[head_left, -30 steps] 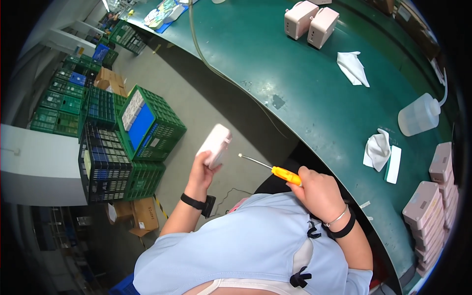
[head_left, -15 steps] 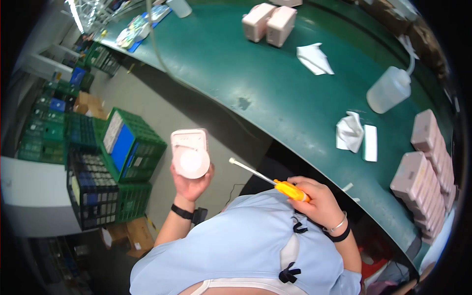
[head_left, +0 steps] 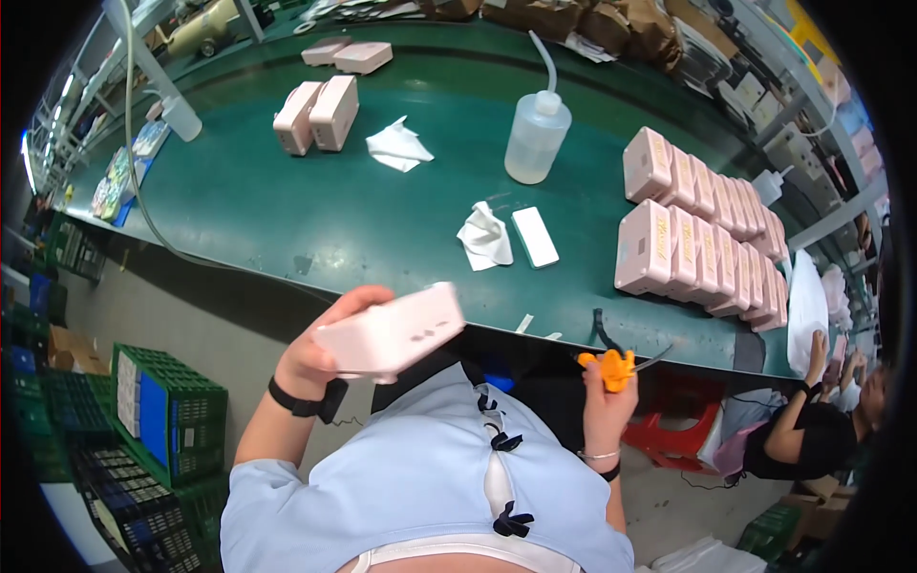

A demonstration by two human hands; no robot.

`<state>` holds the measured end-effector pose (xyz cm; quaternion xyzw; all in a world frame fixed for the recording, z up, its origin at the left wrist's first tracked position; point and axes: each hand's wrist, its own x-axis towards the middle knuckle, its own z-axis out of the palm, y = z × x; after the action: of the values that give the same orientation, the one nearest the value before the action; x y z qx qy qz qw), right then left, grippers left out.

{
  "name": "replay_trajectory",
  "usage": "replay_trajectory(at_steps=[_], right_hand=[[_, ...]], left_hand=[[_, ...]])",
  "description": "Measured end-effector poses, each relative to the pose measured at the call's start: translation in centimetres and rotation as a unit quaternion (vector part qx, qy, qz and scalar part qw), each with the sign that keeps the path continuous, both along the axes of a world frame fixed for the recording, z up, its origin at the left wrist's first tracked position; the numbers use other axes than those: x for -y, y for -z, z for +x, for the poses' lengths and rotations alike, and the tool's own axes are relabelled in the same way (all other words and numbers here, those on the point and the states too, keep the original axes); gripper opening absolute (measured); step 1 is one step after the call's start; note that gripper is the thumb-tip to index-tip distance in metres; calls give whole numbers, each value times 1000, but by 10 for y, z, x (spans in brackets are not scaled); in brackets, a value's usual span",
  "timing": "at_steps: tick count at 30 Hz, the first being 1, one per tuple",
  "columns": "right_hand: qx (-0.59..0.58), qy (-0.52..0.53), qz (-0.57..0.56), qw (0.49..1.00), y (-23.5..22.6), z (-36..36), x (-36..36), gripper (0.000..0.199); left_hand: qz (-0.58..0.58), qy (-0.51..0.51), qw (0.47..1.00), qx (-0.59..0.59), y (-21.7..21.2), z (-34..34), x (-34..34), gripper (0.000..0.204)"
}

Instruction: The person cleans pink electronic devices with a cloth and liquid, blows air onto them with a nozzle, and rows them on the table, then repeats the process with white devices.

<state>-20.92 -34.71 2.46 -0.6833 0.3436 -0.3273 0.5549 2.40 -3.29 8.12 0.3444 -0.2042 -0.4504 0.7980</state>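
My left hand (head_left: 308, 351) is closed round a pink box-shaped device (head_left: 396, 329), held in the air just off the near edge of the table. A side face with a few small dark slots points to the right. Lower right, my right hand (head_left: 608, 415) grips an orange-handled screwdriver (head_left: 611, 368) beside the table edge. Its outline is smeared, and a grey shaft seems to point right. Between the hands and the bottle lie a crumpled white cloth (head_left: 485, 237) and a small white block (head_left: 535, 237) on the green table (head_left: 382, 229).
Rows of similar pink devices (head_left: 659, 248) stand at the right, two more (head_left: 330, 115) at the far left. A squeeze bottle (head_left: 537, 138) stands behind the cloth. Green crates (head_left: 172, 411) sit on the floor at left, a red stool (head_left: 678, 420) at right near another person (head_left: 812, 435).
The view has swung to the right. My left hand has turned the pink device from its round-disc face to its side. The screwdriver has moved away from the device and turned in my right hand.
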Motion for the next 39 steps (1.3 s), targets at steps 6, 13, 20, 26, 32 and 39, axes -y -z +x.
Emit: replay_trajectory(at_steps=[6, 13, 20, 26, 32, 39], right_hand=[[-17, -28, 25, 999, 41, -11, 6, 22], [-157, -332, 153, 917, -55, -47, 8, 36], [42, -167, -330, 928, -159, -30, -14, 72], [140, -251, 112, 951, -162, -35, 1, 71], [209, -143, 33, 967, -165, -79, 37, 61], [260, 245, -187, 915, -143, -129, 254, 34]], left_hand=[[53, -32, 967, 247, -25, -1, 63, 114], [46, -30, 923, 380, -40, -7, 100, 114], [-45, 6, 896, 441, -63, -23, 128, 107], [-269, -18, 721, 639, -75, -28, 162, 96], [-190, -132, 648, 725, -87, -35, 180, 73], [79, -89, 749, 652, -80, 26, 122, 58]])
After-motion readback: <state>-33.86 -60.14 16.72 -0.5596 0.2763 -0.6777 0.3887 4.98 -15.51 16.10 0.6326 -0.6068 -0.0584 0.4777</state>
